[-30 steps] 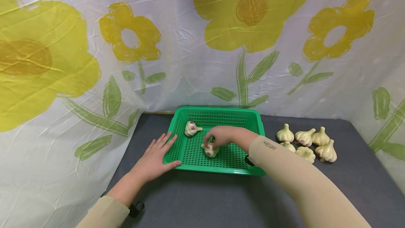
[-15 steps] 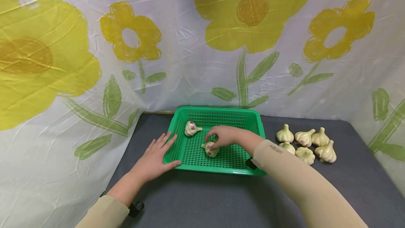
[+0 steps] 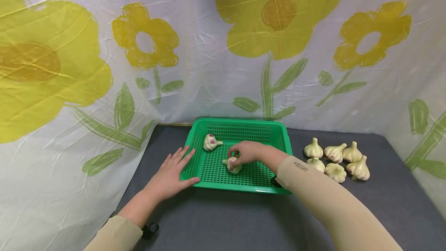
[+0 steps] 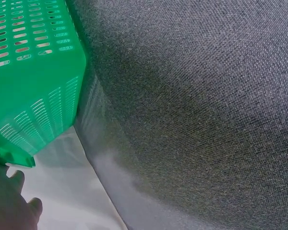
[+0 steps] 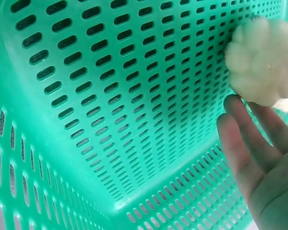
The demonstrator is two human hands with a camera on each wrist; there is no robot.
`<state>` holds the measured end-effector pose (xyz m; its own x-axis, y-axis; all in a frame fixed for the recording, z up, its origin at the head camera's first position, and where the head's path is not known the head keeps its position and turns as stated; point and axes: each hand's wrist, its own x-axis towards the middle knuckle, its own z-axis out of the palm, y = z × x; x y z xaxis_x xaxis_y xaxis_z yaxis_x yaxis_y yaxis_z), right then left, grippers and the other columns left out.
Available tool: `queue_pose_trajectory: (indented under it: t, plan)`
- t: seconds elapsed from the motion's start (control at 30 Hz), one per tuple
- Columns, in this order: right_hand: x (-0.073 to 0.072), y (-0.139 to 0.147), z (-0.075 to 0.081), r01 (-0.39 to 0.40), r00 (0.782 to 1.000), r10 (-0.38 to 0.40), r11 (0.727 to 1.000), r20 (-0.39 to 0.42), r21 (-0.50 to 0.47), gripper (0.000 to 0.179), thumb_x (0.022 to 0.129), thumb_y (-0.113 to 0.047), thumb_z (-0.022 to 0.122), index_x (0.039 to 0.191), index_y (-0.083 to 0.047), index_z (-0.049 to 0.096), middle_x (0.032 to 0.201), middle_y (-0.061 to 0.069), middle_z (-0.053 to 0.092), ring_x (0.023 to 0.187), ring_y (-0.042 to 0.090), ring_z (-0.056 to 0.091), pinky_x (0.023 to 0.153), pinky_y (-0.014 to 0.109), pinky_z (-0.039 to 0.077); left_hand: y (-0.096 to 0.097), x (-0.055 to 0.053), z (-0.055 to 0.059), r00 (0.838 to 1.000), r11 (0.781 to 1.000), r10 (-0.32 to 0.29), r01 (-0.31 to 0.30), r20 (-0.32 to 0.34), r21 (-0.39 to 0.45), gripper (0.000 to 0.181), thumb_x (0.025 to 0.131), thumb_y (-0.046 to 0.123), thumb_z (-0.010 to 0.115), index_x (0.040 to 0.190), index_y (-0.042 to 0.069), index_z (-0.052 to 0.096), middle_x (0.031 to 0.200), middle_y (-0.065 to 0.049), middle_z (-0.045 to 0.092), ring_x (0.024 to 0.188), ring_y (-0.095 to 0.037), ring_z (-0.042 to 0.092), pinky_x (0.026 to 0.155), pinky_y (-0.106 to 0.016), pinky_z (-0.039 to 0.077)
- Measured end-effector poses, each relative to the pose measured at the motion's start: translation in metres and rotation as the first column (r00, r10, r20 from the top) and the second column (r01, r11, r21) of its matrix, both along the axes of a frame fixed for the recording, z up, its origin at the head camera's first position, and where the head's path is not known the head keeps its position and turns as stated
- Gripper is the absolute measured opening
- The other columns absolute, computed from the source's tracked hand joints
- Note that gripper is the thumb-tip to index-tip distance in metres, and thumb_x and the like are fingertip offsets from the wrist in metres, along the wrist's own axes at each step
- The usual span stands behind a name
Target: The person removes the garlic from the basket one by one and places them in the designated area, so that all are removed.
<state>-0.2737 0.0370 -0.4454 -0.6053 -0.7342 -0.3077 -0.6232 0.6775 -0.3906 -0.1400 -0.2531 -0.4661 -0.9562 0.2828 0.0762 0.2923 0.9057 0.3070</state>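
Inside the green plastic basket, my right hand holds a garlic bulb near the middle of the floor, thumb at its side and fingers curved over it. Seen from the right wrist, the pale garlic bulb sits right at the fingertips, the thumb hidden. A second garlic bulb with purple patches lies in the basket's back left corner. My left hand rests at the basket's left rim with its fingers spread and straight. The left wrist view catches part of that hand beside the basket wall.
Right of the basket, several garlic bulbs lie grouped on the dark grey tabletop. A white cloth with painted yellow flowers hangs behind the table and along its sides.
My right fingers lift slightly off the bulb's left side, then come a little back toward it. The bulb stays almost in place; my left hand has not moved.
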Motion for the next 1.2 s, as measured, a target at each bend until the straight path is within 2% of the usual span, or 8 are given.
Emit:
queue_pose_trajectory:
  t: [0.2, 0.57, 0.9, 1.03, 1.2]
  plan:
    - [0.001, 0.002, 0.003, 0.013, 1.0, -0.013, 1.0, 0.023, 0.021, 0.03, 0.092, -0.04, 0.071, 0.12, -0.03, 0.066, 0.112, -0.008, 0.062, 0.102, 0.011, 0.057, 0.085, 0.036, 0.05, 0.0, 0.0, -0.001, 1.0, 1.0, -0.005, 0.005, -0.004, 0.009, 0.094, 0.087, 0.063, 0.064, 0.161, 0.025, 0.019, 0.166, -0.002, 0.011, 0.152, -0.028, 0.008, 0.12, -0.056, 0.009]
    - [-0.002, 0.013, 0.011, 0.035, 0.998, -0.034, 0.999, 0.043, -0.023, 0.032, 0.094, -0.036, 0.069, 0.125, -0.031, 0.065, 0.107, -0.011, 0.062, 0.091, 0.01, 0.056, 0.079, 0.033, 0.05, 0.002, 0.002, 0.001, 1.0, 1.0, -0.005, 0.005, -0.011, 0.019, 0.094, 0.087, 0.063, 0.064, 0.16, 0.023, 0.021, 0.166, -0.003, 0.012, 0.152, -0.03, 0.01, 0.119, -0.056, 0.01]
    - [-0.004, 0.026, 0.032, 0.11, 0.985, -0.082, 0.975, 0.151, -0.192, 0.033, 0.094, -0.027, 0.07, 0.127, -0.026, 0.065, 0.119, -0.003, 0.062, 0.1, 0.017, 0.063, 0.081, 0.035, 0.052, 0.001, 0.001, 0.0, 1.0, 1.0, 0.0, 0.0, -0.006, 0.018, 0.095, 0.087, 0.064, 0.063, 0.16, 0.023, 0.02, 0.166, -0.003, 0.011, 0.152, -0.03, 0.008, 0.12, -0.056, 0.008]
    - [-0.005, 0.035, 0.041, 0.115, 0.987, -0.08, 0.959, 0.14, -0.261, 0.033, 0.094, -0.028, 0.07, 0.126, -0.026, 0.066, 0.121, -0.005, 0.062, 0.111, 0.021, 0.059, 0.086, 0.037, 0.052, 0.0, 0.0, -0.001, 1.0, 1.0, -0.001, 0.001, -0.007, 0.007, 0.096, 0.086, 0.069, 0.059, 0.161, 0.025, 0.019, 0.166, -0.003, 0.01, 0.152, -0.03, 0.009, 0.12, -0.056, 0.008]
    - [-0.004, 0.047, 0.051, 0.121, 0.989, -0.089, 0.944, 0.116, -0.308, 0.032, 0.095, -0.029, 0.068, 0.127, -0.027, 0.065, 0.124, -0.007, 0.061, 0.118, 0.024, 0.057, 0.09, 0.039, 0.052, 0.0, 0.0, -0.001, 1.0, 1.0, -0.001, 0.001, -0.002, 0.012, 0.095, 0.087, 0.066, 0.062, 0.16, 0.023, 0.02, 0.166, -0.003, 0.011, 0.152, -0.032, 0.01, 0.119, -0.057, 0.008]
